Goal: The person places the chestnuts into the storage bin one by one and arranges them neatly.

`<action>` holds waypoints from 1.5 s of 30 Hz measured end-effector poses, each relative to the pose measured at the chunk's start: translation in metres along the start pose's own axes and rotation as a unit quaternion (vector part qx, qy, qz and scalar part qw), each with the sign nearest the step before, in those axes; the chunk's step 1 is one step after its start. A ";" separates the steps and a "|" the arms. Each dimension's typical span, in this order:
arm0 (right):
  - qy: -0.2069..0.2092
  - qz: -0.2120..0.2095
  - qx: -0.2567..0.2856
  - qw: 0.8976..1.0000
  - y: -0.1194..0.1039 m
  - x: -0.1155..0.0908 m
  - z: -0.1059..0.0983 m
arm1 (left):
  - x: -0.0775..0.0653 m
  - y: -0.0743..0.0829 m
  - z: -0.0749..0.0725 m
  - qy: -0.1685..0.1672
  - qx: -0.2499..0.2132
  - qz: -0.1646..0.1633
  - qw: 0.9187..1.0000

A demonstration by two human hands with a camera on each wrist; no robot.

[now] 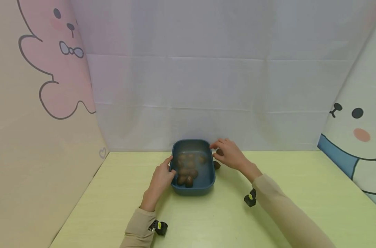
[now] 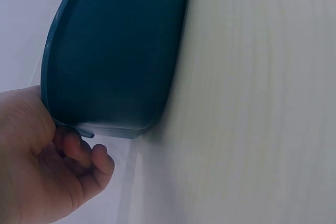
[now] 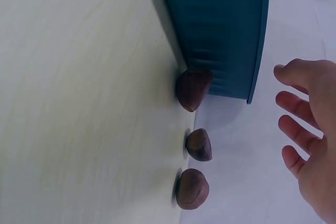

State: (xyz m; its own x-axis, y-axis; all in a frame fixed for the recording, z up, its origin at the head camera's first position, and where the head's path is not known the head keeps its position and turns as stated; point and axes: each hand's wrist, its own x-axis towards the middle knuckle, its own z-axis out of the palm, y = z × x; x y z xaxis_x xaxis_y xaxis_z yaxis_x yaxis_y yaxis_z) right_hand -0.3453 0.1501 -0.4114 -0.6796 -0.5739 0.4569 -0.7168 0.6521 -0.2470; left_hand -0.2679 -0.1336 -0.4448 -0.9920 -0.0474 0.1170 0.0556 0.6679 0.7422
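Note:
A dark blue plastic box [image 1: 192, 191] stands on the table with several brown chestnuts [image 1: 189, 181] inside; those farther back look hazy. My left hand [image 1: 160, 175] grips the box's left rim, thumb over the inner side and fingers bent against the outside. Above the right rim is my right hand [image 1: 229, 154], its fingers spread and loosely bent, holding nothing in the right wrist view. Below it, outside the box, three chestnuts lie on the table: a dark chestnut [image 3: 194, 88] right at the box wall, a smaller chestnut [image 3: 199, 145] and a rounder chestnut [image 3: 192, 189] beyond.
The pale yellow-green table [image 1: 113, 213] ends at a white cloth backdrop [image 1: 181, 79] just behind the box. Printed panels with cartoon animals stand at left and right. Each wrist wears a small black camera [image 1: 161, 228].

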 end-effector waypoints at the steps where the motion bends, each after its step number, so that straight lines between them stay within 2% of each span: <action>1: 0.000 0.005 0.015 1.000 0.000 -0.001 0.000 | 0.000 0.000 0.000 0.000 0.000 0.000 1.000; 4: -0.004 0.035 0.088 0.995 -0.002 -0.005 -0.001 | 0.001 -0.001 0.000 0.000 -0.003 0.001 1.000; 7: -0.014 0.086 0.172 0.981 -0.007 -0.008 -0.006 | 0.002 -0.001 0.000 0.001 -0.003 0.002 1.000; 10: -0.018 0.119 0.218 0.969 -0.013 -0.010 -0.010 | 0.003 -0.001 -0.001 0.003 0.000 0.003 1.000; 17: -0.012 0.105 0.211 0.972 -0.017 -0.012 -0.007 | 0.003 0.000 -0.002 0.003 -0.004 0.000 1.000; 23: -0.022 0.127 0.227 0.965 -0.001 -0.018 0.001 | 0.002 0.001 -0.001 0.002 -0.001 0.001 1.000; 29: -0.071 0.130 0.258 0.955 0.017 -0.024 0.009 | 0.002 0.001 0.000 -0.001 -0.006 0.000 1.000; 34: -0.138 0.123 0.246 0.952 0.024 -0.028 0.019 | 0.000 -0.001 0.000 0.004 0.000 0.000 1.000; 38: -0.160 0.107 0.227 0.955 0.028 -0.029 0.026 | -0.001 -0.002 0.001 0.000 -0.006 0.000 1.000; 45: -0.148 0.093 0.185 0.967 0.029 -0.028 0.027 | 0.001 -0.003 0.002 0.001 -0.014 0.000 1.000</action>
State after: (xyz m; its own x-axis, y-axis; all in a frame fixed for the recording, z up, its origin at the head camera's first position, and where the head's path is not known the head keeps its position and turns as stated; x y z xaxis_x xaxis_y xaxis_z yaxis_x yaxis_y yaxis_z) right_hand -0.3514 0.1714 -0.4543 -0.7779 -0.6159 0.1248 -0.5479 0.5674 -0.6147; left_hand -0.2691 -0.1340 -0.4480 -0.9917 -0.0499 0.1182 0.0580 0.6472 0.7601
